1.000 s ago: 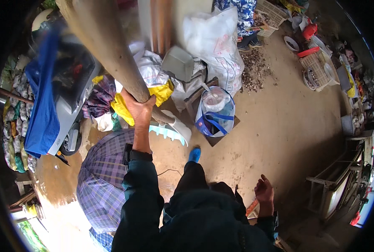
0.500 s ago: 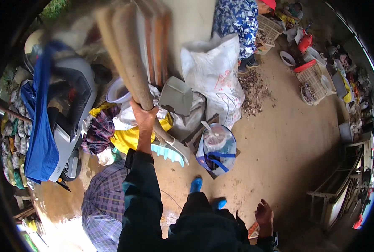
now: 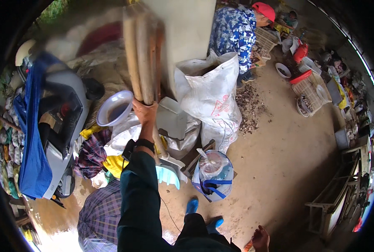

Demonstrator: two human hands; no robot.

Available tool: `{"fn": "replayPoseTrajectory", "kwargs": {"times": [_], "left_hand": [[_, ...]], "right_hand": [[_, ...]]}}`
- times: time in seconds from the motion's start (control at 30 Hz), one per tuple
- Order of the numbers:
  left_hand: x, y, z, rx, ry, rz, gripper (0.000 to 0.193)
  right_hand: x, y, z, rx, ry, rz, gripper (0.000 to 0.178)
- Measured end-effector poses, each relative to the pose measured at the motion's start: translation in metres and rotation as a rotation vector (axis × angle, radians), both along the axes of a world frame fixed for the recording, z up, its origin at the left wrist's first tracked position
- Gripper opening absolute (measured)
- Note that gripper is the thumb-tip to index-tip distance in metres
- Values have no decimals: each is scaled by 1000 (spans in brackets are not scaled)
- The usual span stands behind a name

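My left hand is closed round a thick wooden shovel handle. Other wooden poles stand close beside it, and I cannot tell whether the hand grips more than one. Below the fist the shaft runs down toward a greyish shovel blade beside a light blue toothed head. A grey dustpan is just right of this hand, and a pale purple basin with liquid is to its left. Low at the right, my right hand is partly cut off, its fingers loosely apart with nothing visible in them.
A large white sack and a bucket with a plastic bag inside stand ahead. A plaid umbrella and a scooter are at the left. A person in a red cap bends beyond the sack; a wooden bench stands right.
The shovel handle has swung more upright, and its upper end has shifted right. My right hand has dropped toward the lower edge. The view has shifted, showing more of the basin and sack.
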State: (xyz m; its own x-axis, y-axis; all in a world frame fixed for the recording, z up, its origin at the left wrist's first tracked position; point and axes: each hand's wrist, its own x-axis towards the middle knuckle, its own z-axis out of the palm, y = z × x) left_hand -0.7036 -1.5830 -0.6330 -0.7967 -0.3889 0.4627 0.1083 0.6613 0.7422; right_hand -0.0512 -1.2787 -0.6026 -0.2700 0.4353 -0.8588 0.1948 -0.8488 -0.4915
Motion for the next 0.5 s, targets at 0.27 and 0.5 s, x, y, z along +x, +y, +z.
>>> {"fn": "replayPoseTrajectory", "kwargs": {"times": [0.27, 0.5], "left_hand": [[-41, -9, 2, -8, -281, 95, 79], [-49, -8, -21, -80, -541, 78, 89]], "right_hand": [[34, -4, -16, 336, 23, 363, 53], [-53, -8, 27, -37, -105, -109, 25]]}}
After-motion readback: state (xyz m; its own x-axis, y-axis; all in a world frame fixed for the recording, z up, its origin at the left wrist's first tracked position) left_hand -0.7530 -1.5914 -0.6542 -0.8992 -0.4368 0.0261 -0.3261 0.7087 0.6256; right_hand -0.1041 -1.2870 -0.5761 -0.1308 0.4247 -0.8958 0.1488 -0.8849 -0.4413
